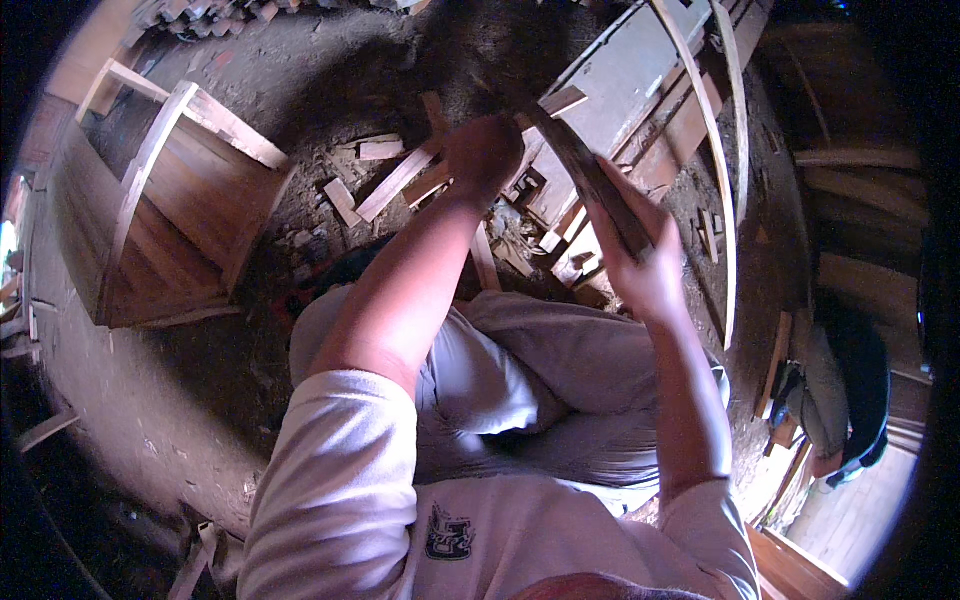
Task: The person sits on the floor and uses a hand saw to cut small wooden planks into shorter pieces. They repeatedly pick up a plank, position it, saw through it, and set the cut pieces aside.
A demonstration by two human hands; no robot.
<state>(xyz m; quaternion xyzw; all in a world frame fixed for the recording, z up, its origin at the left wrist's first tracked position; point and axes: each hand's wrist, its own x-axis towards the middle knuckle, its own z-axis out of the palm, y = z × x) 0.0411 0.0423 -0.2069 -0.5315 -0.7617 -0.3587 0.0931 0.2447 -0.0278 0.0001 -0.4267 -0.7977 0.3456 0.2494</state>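
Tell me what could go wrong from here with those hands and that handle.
The left hand is close to the far end of the wooden handle gripped in the right hand, so a slip might hurt it. Deep shadow there could make a misjudged movement likelier. Loose wood offcuts litter the ground nearby and might shift if leaned on.

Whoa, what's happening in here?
A person's right hand grips a long, dark wooden handle, its far end lost in shadow. The left hand is near that end; whether it holds anything is too dark to tell. Wood scraps lie on the ground, and a slatted wooden frame is off to the left.
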